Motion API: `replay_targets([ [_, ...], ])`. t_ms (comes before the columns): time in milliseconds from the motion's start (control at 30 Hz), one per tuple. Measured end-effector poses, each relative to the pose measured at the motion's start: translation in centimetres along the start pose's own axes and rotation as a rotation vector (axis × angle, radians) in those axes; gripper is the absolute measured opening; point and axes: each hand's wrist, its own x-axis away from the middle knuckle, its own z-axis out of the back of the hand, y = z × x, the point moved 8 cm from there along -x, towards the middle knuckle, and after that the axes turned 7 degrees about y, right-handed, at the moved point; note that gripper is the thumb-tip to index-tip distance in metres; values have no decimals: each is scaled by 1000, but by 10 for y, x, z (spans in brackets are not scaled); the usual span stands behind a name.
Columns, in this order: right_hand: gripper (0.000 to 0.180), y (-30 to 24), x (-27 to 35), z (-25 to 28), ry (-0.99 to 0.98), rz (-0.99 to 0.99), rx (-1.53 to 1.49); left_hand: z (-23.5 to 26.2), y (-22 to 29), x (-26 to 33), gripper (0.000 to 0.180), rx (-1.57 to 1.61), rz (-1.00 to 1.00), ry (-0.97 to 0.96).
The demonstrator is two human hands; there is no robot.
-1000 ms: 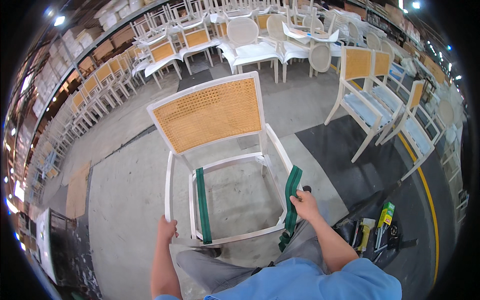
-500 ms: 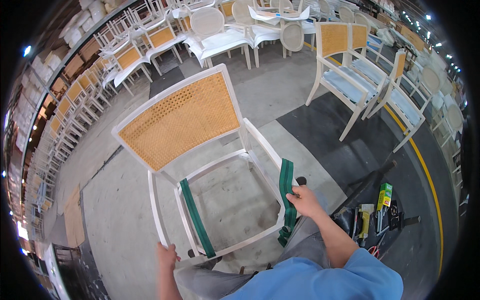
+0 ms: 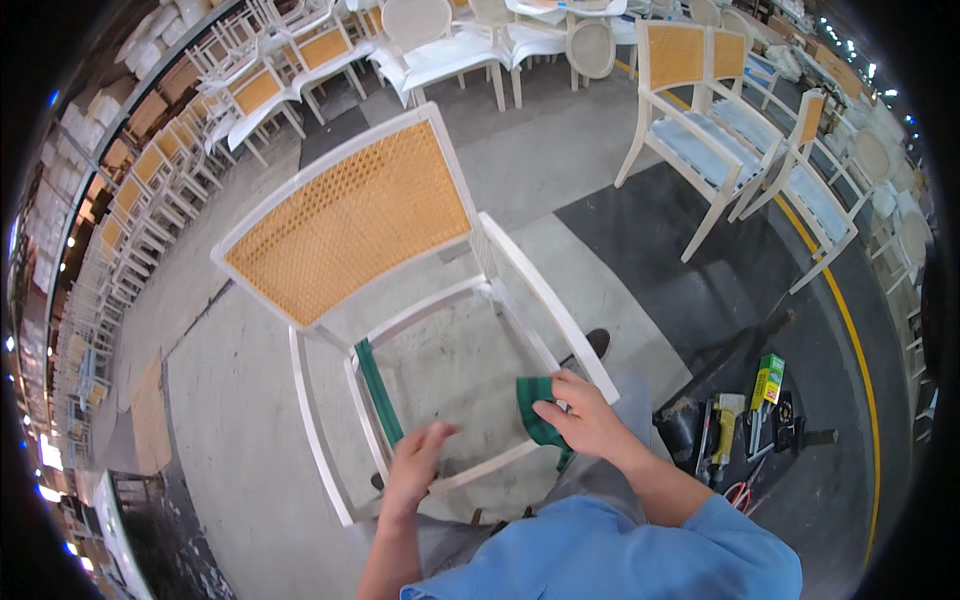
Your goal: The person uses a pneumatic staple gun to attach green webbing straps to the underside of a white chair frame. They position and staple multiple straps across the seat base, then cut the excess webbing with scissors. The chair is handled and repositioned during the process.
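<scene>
An armchair frame with a whitish wooden frame and woven cane back (image 3: 350, 220) stands in front of me, its seat opening bare. One strip of green webbing (image 3: 376, 392) runs front to back along the left side of the seat opening. My right hand (image 3: 590, 420) pinches a loose length of green webbing (image 3: 533, 400) over the right part of the opening, with its tail hanging by the front rail. My left hand (image 3: 418, 465), slightly blurred, is over the front left of the frame with fingers partly extended, holding nothing I can see.
At my right lie a yellow-bodied tool (image 3: 724, 430), a green and yellow box (image 3: 768, 380) and red-handled scissors (image 3: 738, 494). Armchairs with covered seats (image 3: 700, 145) stand at the far right. More chairs (image 3: 430, 70) line the back and left.
My left hand has let go of the left armrest and moved right, toward the front rail. My right hand has carried the webbing from the right armrest inward over the seat opening.
</scene>
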Motion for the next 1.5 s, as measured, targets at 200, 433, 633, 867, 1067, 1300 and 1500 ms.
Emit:
replay_targets([
  [200,16,-52,-3,-20,-158,220,143,-73,88,-31,37,412,1,-143],
  [433,21,-69,7,-15,-197,241,-55,-57,166,-10,21,551,-110,-142],
  [633,29,12,59,-57,-554,-162,-187,-52,103,5,21,663,-21,-14],
  [867,26,1,19,-34,-216,-221,-429,-85,41,26,19,620,94,6],
  [1067,18,7,1,-26,-158,-190,-2,-103,27,25,12,717,150,47],
  [1300,14,-14,1,-33,-36,117,-65,-93,18,12,11,865,215,55],
  [1500,16,-21,-9,-34,-9,176,56,-86,15,-3,7,694,145,-19],
])
